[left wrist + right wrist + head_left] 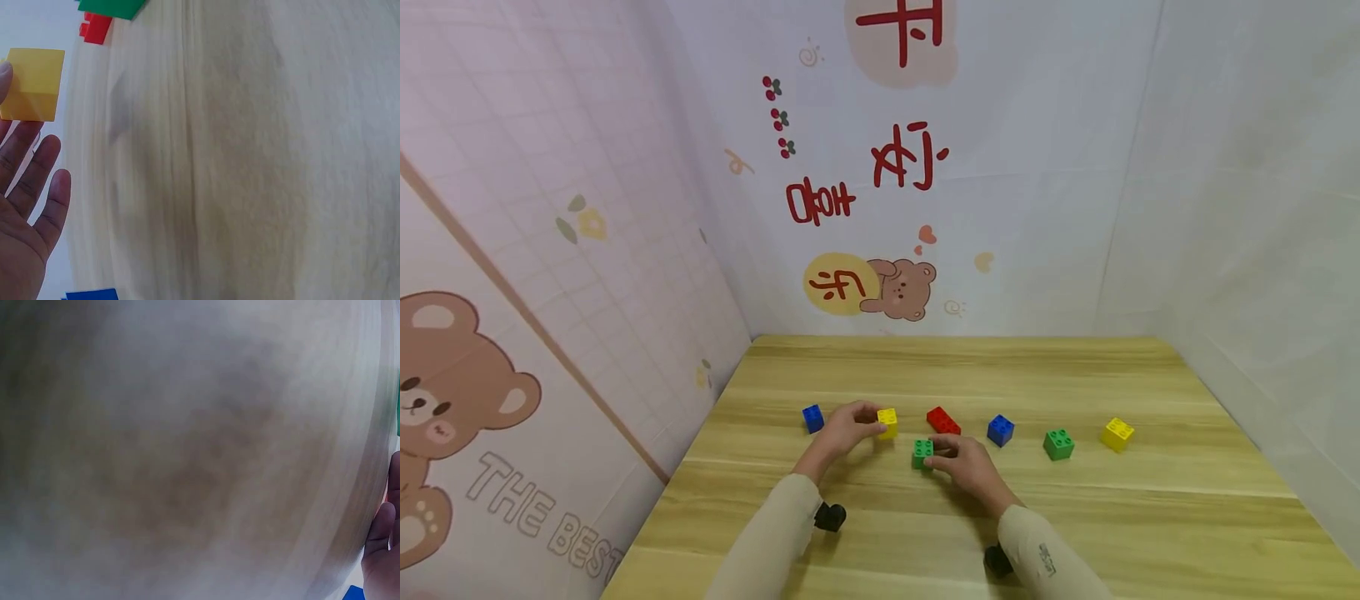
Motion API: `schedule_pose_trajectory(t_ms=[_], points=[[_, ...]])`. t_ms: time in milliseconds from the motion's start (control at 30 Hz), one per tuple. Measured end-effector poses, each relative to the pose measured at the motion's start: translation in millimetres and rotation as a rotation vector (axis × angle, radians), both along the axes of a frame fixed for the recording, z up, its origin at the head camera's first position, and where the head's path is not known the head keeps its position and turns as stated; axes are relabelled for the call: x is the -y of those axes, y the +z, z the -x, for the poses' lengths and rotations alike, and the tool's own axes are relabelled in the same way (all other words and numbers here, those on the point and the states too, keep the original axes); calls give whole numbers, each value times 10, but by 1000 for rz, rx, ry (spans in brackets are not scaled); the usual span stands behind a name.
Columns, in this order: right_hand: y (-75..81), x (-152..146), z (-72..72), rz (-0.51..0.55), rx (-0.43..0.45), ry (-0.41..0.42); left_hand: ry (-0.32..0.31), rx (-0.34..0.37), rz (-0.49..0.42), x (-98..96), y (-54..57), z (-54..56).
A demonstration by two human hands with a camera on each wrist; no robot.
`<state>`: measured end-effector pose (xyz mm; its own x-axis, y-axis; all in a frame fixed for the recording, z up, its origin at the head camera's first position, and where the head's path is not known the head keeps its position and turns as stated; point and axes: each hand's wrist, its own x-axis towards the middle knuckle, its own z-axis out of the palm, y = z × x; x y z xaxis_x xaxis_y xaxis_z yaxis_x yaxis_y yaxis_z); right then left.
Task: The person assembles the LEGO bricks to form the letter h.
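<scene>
My left hand (847, 427) pinches a yellow building block (887, 422) between thumb and fingers. In the left wrist view the yellow block (34, 84) sits at the fingertips, with the other fingers of the left hand (28, 200) spread below it. A green block (922, 454), studs up, is gripped by my right hand (967, 463), a little nearer and to the right. Only part of the right hand (381, 550) shows at the edge of the right wrist view. Just beyond the green block, a red block (943, 421) lies on the table.
On the wooden table (940, 367) a blue block (813, 418) lies left of my left hand. To the right stand another blue block (1000, 430), a green one (1059, 444) and a yellow one (1117, 434). A printed cloth wall (1030, 250) rises behind the table.
</scene>
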<state>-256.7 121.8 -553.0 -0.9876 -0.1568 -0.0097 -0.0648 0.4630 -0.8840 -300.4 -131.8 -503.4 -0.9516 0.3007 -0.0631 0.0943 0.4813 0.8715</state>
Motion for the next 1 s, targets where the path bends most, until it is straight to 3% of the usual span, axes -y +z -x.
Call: schedule_pose_trajectory(t_ms=[500, 1000], points=[[30, 42, 4, -6, 1, 4, -68, 28, -58, -175, 78, -51], [34, 30, -5, -4, -33, 19, -122, 6, -82, -359, 30, -126]])
